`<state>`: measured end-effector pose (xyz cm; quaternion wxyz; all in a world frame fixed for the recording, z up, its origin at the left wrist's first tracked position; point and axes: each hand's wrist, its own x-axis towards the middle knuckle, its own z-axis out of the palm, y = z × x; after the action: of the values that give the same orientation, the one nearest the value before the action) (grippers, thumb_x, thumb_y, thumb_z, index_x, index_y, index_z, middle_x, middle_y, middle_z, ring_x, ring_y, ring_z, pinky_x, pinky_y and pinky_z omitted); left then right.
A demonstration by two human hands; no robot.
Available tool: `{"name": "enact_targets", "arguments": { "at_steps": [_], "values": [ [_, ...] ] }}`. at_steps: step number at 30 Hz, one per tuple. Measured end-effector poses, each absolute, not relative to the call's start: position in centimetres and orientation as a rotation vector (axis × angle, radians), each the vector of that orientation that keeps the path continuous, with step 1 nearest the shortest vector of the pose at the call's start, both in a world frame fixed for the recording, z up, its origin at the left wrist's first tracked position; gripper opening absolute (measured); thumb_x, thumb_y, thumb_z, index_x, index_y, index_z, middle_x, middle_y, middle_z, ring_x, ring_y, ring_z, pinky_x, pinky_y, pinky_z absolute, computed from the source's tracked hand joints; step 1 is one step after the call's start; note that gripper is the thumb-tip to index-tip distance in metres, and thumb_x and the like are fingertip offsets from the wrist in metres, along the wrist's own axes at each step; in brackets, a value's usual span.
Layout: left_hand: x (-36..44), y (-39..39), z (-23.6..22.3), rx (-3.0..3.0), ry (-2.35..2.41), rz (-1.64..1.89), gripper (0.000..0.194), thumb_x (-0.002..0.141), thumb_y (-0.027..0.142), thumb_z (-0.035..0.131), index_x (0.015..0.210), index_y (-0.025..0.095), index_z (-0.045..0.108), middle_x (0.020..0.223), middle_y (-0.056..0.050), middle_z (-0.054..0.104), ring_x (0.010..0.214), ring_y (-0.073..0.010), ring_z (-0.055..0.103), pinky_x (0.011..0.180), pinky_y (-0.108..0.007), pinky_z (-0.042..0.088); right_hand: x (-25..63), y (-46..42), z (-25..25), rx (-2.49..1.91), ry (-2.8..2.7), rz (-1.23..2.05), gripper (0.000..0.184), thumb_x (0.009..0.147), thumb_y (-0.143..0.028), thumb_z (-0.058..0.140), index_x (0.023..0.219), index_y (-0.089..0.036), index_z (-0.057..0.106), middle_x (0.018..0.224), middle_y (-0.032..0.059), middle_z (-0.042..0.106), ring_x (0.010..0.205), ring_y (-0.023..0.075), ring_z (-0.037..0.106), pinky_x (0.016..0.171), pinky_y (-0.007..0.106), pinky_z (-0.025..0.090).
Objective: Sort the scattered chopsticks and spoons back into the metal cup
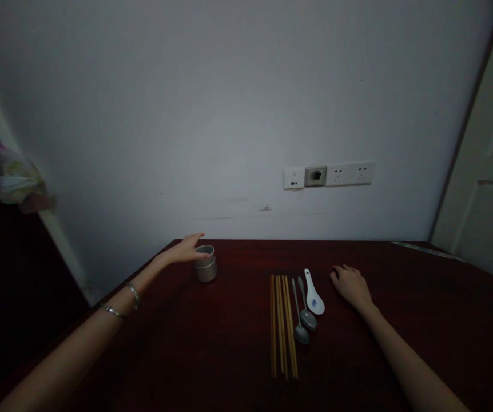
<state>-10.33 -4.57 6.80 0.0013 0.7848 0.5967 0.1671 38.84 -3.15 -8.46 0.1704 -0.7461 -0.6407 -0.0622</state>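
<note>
My left hand (pixel 185 249) reaches over the rim of a grey metal cup (pixel 206 270), thumb and fingers spread apart; whether the thumb touches the rim I cannot tell. The cup stands upright at the left of the table. To the right of the middle lie several wooden chopsticks (pixel 281 326), side by side. Beside them are a long-handled metal spoon (pixel 301 334), a second metal spoon (pixel 309 319) and a white ceramic spoon (pixel 314 302) with a blue mark. My right hand (pixel 353 286) rests on the table just right of the white spoon, fingers loosely extended, holding nothing.
The dark red table (pixel 229 337) meets a pale wall (pixel 229 126) at its back edge. Sockets and a switch (pixel 327 175) sit on the wall. A flat strip (pixel 429 250) lies at the back right, near a white door (pixel 490 189). A plastic bag (pixel 15 177) hangs at the left.
</note>
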Motion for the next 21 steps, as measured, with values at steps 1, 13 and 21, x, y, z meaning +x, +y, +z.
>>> {"name": "enact_targets", "arguments": {
  "at_steps": [1, 13, 21],
  "values": [
    [-11.1, -4.7, 6.4, 2.436, 1.858, 0.522, 0.082, 0.058, 0.054, 0.062, 0.125, 0.013, 0.041, 0.131, -0.018, 0.041, 0.12, -0.0314, 0.037, 0.097, -0.037, 0.028, 38.8, -3.2, -8.5, -2.119, -1.824, -0.183, 0.043, 0.083, -0.031, 0.034, 0.117, -0.015, 0.055, 0.123, 0.0165, 0.05, 0.114, 0.0298, 0.043, 0.086, 0.039, 0.038],
    [-10.9, -5.5, 2.6, 2.024, 1.629, 0.91, 0.096, 0.057, 0.039, 0.066, 0.136, 0.012, 0.018, 0.127, -0.022, 0.043, 0.108, -0.0274, 0.051, 0.086, -0.036, 0.041, 39.0, -3.0, -8.8, -2.106, -1.837, -0.206, 0.043, 0.083, -0.031, 0.033, 0.116, -0.014, 0.055, 0.123, 0.0164, 0.05, 0.114, 0.0286, 0.043, 0.088, 0.039, 0.037],
    [-9.1, -5.3, 3.0, 1.981, 1.631, 1.002, 0.097, 0.057, 0.038, 0.067, 0.136, 0.012, 0.017, 0.118, -0.018, 0.052, 0.1, -0.0268, 0.056, 0.082, -0.035, 0.044, 38.8, -3.1, -8.4, -2.114, -1.841, -0.192, 0.043, 0.083, -0.03, 0.034, 0.117, -0.013, 0.055, 0.123, 0.017, 0.05, 0.115, 0.0275, 0.043, 0.089, 0.037, 0.036]
  ]
}}
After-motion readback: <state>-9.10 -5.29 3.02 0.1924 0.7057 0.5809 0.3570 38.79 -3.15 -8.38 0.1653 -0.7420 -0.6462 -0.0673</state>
